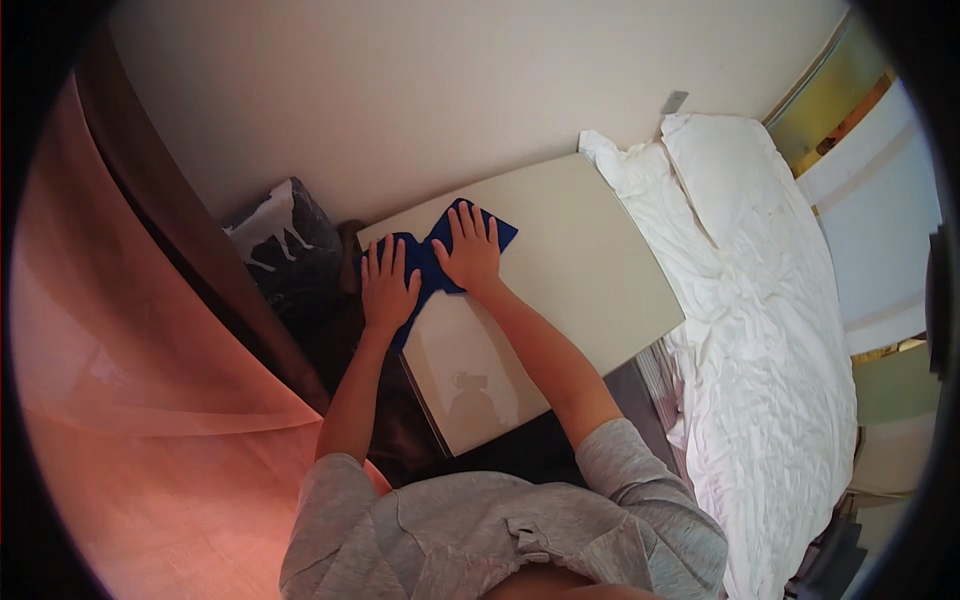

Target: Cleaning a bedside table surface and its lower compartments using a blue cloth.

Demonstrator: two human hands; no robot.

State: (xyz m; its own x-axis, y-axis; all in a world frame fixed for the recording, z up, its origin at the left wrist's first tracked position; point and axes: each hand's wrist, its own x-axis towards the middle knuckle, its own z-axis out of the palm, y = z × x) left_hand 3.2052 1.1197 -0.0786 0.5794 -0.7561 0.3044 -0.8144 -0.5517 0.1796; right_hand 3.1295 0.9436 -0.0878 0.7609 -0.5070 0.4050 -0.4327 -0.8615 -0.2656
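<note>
I log the blue cloth (428, 267) rumpled near the table's (580, 255) left edge, its lower end right at that edge. The left hand (388, 292) and right hand (474, 262) lie flat on it, apart from each other; I read the fingers of both as slightly spread (thumbs turned inward). My widest room for moving is rightward, where tabletop runs on to the white bedding (770, 350). The wall (420, 100) borders the far edge. Count: two hands, one cloth, one table, one pillow (722, 172).

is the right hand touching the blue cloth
Touching: the head view shows the right hand palm down on the blue cloth, its spread fingers lying across the fabric.
</note>
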